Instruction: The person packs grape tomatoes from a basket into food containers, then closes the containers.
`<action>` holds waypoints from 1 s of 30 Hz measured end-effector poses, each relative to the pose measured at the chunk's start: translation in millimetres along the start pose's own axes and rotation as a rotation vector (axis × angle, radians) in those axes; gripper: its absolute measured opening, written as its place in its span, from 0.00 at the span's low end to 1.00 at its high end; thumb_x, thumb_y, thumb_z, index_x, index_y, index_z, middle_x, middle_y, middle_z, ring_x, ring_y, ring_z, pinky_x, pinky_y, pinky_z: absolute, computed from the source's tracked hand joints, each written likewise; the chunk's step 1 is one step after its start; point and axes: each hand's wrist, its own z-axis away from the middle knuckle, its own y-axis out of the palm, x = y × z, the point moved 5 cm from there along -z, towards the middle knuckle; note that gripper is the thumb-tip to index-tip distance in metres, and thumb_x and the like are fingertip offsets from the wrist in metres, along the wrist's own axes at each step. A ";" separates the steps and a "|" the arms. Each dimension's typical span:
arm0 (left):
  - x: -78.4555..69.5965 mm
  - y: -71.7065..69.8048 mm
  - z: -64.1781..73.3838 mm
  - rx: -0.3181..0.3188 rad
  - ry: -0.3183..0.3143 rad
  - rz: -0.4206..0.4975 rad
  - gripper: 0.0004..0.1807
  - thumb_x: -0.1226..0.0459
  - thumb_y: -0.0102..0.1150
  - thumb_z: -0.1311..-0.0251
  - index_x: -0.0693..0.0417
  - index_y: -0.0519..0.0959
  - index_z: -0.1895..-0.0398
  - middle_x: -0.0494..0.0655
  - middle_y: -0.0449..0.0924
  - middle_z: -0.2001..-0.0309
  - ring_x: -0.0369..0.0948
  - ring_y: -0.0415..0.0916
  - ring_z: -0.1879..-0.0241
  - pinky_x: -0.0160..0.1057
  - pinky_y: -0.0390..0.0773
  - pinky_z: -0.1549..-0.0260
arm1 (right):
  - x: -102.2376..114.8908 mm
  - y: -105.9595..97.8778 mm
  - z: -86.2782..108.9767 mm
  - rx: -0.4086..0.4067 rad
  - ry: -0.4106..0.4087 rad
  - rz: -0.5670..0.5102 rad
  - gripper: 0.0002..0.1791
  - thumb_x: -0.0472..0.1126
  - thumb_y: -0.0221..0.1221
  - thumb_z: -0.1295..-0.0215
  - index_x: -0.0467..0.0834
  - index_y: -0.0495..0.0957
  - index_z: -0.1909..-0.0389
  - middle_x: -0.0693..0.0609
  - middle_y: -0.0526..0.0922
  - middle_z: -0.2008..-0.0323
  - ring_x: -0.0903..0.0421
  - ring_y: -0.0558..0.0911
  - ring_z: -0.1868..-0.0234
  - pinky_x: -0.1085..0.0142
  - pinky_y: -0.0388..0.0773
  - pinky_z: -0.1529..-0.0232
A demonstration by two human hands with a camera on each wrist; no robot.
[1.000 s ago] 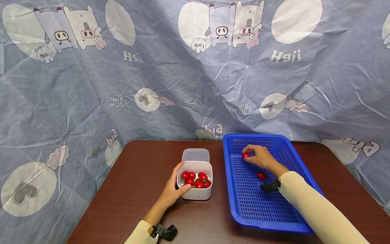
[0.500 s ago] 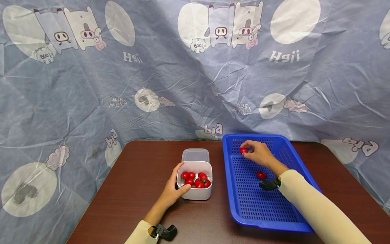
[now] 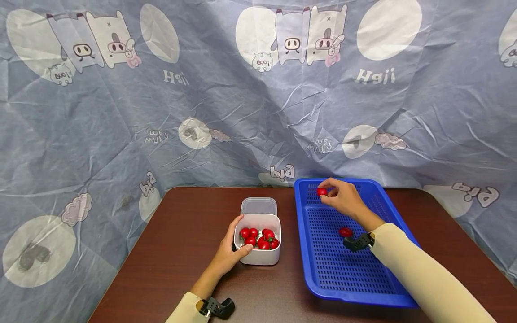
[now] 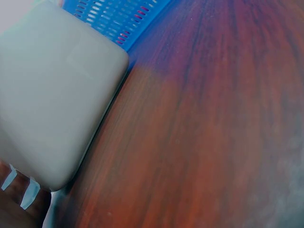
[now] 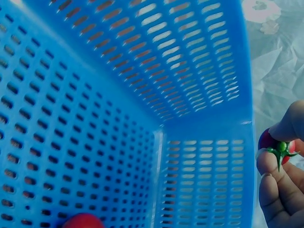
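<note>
Thumb and fingertips of my right hand (image 3: 344,197) pinch a red cherry tomato (image 3: 322,192) over the far end of the blue plastic basket (image 3: 305,264). In the right wrist view, a green calyx (image 5: 281,151) shows on it between the fingers. Another cherry tomato (image 3: 345,232) lies on the basket floor under the right wrist. My left hand (image 3: 229,250) holds a white container (image 3: 260,257) at its left side, thumb at the near rim and fingers along the side. Several cherry tomatoes (image 3: 250,242) sit inside the container.
A translucent lid (image 3: 259,205) with a pale edge lies behind the container. Everything stands on a dark brown table (image 3: 181,233). A printed blue-grey cloth (image 3: 226,98) hangs behind the table. The basket's slotted walls rise around its floor.
My right hand has lifted the cherry tomato and moved it slightly left and away, toward the basket's far wall. The left hand and the container stay in place.
</note>
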 end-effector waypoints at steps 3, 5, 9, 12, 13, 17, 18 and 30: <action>-17.1 -1.2 0.7 0.010 -0.006 0.010 0.45 0.62 0.63 0.44 0.52 0.52 0.25 0.60 0.61 0.32 0.57 0.64 0.37 0.59 0.65 0.42 | 7.8 -2.9 -1.8 -0.015 -0.012 -0.016 0.16 0.37 0.69 0.53 0.50 0.82 0.60 0.53 0.83 0.73 0.58 0.79 0.74 0.64 0.72 0.75; -16.5 -1.3 0.9 0.009 -0.013 0.017 0.45 0.61 0.63 0.44 0.52 0.52 0.25 0.59 0.61 0.32 0.57 0.63 0.37 0.60 0.64 0.42 | 15.3 -3.9 -2.7 -0.015 -0.022 -0.040 0.16 0.36 0.69 0.53 0.50 0.82 0.60 0.53 0.83 0.74 0.57 0.79 0.75 0.64 0.71 0.75; -11.8 -1.0 1.3 -0.003 -0.008 0.005 0.44 0.59 0.63 0.44 0.48 0.52 0.25 0.56 0.61 0.32 0.55 0.64 0.36 0.59 0.65 0.42 | 31.6 -2.9 -4.1 -0.001 -0.041 -0.091 0.16 0.35 0.68 0.52 0.50 0.82 0.60 0.53 0.81 0.76 0.57 0.79 0.75 0.66 0.71 0.76; -22.5 -1.4 1.6 0.003 -0.003 0.008 0.44 0.61 0.63 0.44 0.53 0.52 0.26 0.61 0.61 0.32 0.58 0.63 0.37 0.60 0.65 0.42 | 43.7 -0.8 -4.3 0.011 -0.062 -0.116 0.16 0.35 0.68 0.52 0.50 0.82 0.60 0.54 0.81 0.77 0.58 0.79 0.75 0.67 0.71 0.76; -27.5 -1.6 1.8 0.008 -0.004 0.012 0.44 0.62 0.63 0.44 0.55 0.52 0.26 0.63 0.61 0.32 0.60 0.63 0.37 0.61 0.65 0.42 | 47.8 0.0 -4.1 0.014 -0.070 -0.126 0.16 0.35 0.68 0.53 0.50 0.82 0.60 0.54 0.81 0.77 0.58 0.79 0.75 0.66 0.71 0.77; -35.1 -2.0 2.0 0.022 -0.023 0.016 0.44 0.63 0.62 0.43 0.57 0.52 0.26 0.65 0.60 0.32 0.61 0.62 0.37 0.62 0.63 0.41 | 61.9 5.3 -3.8 0.027 -0.114 -0.157 0.16 0.35 0.68 0.52 0.50 0.83 0.60 0.56 0.81 0.78 0.59 0.78 0.76 0.67 0.70 0.76; -35.0 -2.0 2.1 0.023 -0.025 0.015 0.44 0.63 0.62 0.43 0.57 0.52 0.26 0.64 0.60 0.32 0.61 0.62 0.36 0.63 0.63 0.41 | 65.1 6.9 -3.6 0.033 -0.124 -0.167 0.16 0.35 0.68 0.52 0.50 0.83 0.60 0.56 0.81 0.78 0.59 0.78 0.76 0.67 0.70 0.76; -32.4 -2.4 0.7 0.018 -0.026 0.028 0.44 0.63 0.62 0.44 0.56 0.52 0.26 0.63 0.59 0.32 0.60 0.61 0.35 0.63 0.61 0.40 | 90.8 30.6 -2.2 0.145 -0.186 -0.283 0.14 0.35 0.69 0.47 0.52 0.82 0.60 0.59 0.85 0.72 0.59 0.82 0.73 0.64 0.73 0.74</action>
